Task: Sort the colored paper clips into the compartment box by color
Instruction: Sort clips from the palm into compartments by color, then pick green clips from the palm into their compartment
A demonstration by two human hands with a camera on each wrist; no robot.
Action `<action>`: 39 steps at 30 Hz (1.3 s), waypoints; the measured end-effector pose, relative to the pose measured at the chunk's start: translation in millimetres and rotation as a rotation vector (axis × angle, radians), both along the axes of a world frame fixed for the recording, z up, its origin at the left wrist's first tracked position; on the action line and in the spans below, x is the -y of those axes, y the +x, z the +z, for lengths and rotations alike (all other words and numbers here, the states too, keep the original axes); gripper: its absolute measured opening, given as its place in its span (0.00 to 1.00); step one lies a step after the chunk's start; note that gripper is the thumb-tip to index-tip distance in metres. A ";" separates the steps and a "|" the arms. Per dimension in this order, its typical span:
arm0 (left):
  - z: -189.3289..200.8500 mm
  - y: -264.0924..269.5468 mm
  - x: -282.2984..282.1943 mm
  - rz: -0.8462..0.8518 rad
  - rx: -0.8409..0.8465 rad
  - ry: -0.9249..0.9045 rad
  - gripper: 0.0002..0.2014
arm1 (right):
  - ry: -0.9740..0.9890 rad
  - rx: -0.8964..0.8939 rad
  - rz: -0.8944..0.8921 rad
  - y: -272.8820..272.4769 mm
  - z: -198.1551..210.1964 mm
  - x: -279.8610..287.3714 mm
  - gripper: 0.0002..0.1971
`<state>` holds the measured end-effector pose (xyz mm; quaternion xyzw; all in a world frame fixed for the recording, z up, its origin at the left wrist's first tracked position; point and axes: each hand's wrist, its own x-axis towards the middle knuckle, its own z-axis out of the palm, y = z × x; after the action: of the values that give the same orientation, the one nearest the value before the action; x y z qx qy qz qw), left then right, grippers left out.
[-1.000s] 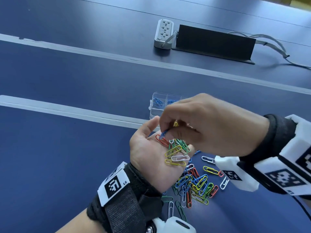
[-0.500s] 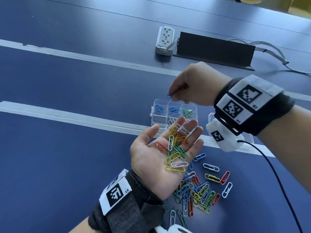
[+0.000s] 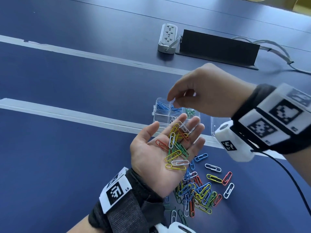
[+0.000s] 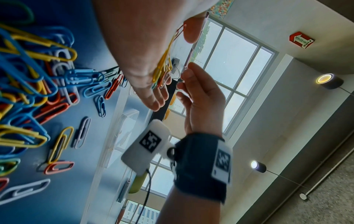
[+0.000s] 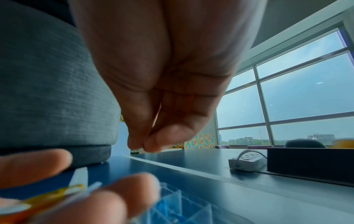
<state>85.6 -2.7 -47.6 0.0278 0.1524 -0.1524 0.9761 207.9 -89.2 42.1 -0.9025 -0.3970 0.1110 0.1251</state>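
Sorting is looking early-stage, maybe a quarter done at most. The small clear plastic compartment box [image 3: 160,113] is sitting on the dark blue table [image 3: 67,165], w/ blue wire clips [image 3: 162,105] lying in its far-left cell, more blue in the far-middle cell, green clips [image 3: 190,111] in the far-right one. Near row is partly hidden by fingers; a few pale clips seem to be showing in the near-middle cell, can't confirm.

Left hand [image 3: 161,153] is lying palm-up, fingers spread and relaxed, cradling a mixed handful of yellow, white, red and green clips [image 3: 176,145] just in front of the box. Right hand [image 3: 202,93] is hovering over the far cells, thumb and fingertips drawn close together; no clip is visible between them in head or wrist views, so prob. holding nothing.

Still left: the whole palm load, plus the big loose multicolour pile of clips [image 3: 198,192] on the table beside the left wrist, incl. plenty of blue. No yellow or red sorted yet, as far as the pics show.
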 end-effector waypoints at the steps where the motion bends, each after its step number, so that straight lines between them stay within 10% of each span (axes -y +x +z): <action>1: 0.4 0.2 -0.4 0.004 0.003 -0.004 0.29 | 0.021 -0.019 0.028 -5.3 2.5 4.2 0.08; 28: -2.0 -2.0 1.9 -0.086 0.112 -0.027 0.25 | -0.078 -0.005 0.198 -37.4 -6.7 25.4 0.05; 39: -1.6 0.8 -0.9 -0.026 0.124 -0.012 0.24 | 0.202 -0.054 0.144 -29.2 -4.8 33.4 0.09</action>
<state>86.4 -1.8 -49.2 0.0331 0.0902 -0.1638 0.9818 178.7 -122.6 37.4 -0.8511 -0.4665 0.1033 0.2176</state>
